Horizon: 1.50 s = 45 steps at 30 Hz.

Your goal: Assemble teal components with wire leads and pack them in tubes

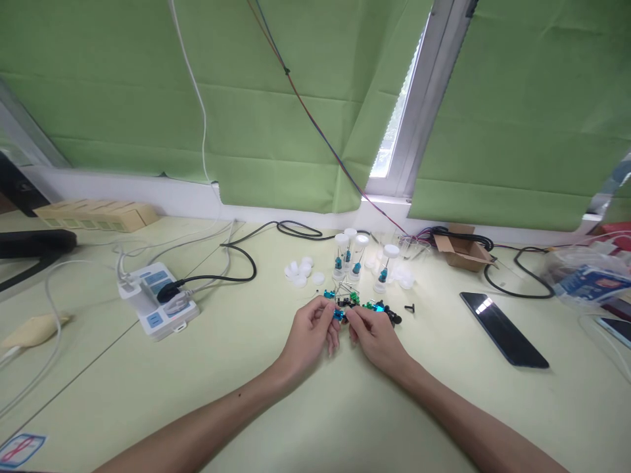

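My left hand (309, 328) is closed in a pinch on a small shiny blue part (338, 315). My right hand (377, 335) has its fingertips together at the right end of that part; whether they grip anything is hidden. Just beyond my hands lies a heap of small blue, green and black parts (355, 299), with thin metal rods among them. Behind it stand several clear capped containers (383, 276), each holding a blue piece with a thin rod. Loose white round caps (299, 270) lie left of the containers. A small black part (409, 307) rests to the right.
A black phone (503, 330) lies at the right, near a plastic bag (586, 276). An open cardboard box (463, 248) sits at the back right. To the left is a white power strip (158, 301) with plugs; cables (241, 248) run along the back.
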Available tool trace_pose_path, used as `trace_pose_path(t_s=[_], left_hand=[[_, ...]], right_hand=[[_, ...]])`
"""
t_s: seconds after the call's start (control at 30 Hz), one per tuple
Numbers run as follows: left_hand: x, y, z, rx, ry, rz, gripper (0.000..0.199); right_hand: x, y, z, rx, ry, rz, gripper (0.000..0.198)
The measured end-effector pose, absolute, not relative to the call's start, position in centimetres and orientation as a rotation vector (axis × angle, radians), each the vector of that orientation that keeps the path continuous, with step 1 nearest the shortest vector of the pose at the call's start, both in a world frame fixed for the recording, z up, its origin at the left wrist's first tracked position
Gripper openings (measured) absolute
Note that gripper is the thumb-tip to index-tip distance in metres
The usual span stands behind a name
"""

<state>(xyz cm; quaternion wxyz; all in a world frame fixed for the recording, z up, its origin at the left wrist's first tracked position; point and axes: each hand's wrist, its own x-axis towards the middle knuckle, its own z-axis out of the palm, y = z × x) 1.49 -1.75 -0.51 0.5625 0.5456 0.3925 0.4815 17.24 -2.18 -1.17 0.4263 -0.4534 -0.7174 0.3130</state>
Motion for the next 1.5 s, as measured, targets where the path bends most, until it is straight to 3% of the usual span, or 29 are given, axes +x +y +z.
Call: trace_pose_path(t_s=[0.17,0.4,0.53,0.73,0.93,1.2,1.4,1.5], left_hand=[[1.37,-1.66,-0.37,1.283,0.944,1.163,0.032],[1.38,-1.64,-0.33,1.294,0.938,1.15,0.031],[1.4,-1.7,-0.16,1.29,0.947,1.135,0.031],[1.37,-1.86,-0.26,1.301,0.922,1.112,0.032],[1.36,-1.83,-0.23,1.306,0.938,1.132,0.03],[1.42,-1.89,-0.08,1.307,0.947,1.105,0.03],[1.54,-2.08,0.07,1.303,0.952,1.086,0.03],[1.47,-2.01,0.0,1.294,0.947,1.1,0.03]], right_hand=[[17.22,-2.26,-1.2,-1.11,-1.728,0.865,0.023],[17.3,-2.41,-1.22,-1.089,-1.757,0.874,0.02],[17.32,-2.27,-1.26,-1.093,-1.784,0.855,0.023],[17.3,-2.07,-1.3,-1.089,-1.817,0.779,0.049],[17.44,-2.17,-1.22,-1.073,-1.761,0.866,0.023],[17.65,-2.18,-1.46,-1.029,-1.784,0.849,0.016],[17.58,-2.0,-1.63,-1.055,-1.808,0.775,0.042],[17.55,-2.09,-1.65,-1.071,-1.756,0.803,0.027]])
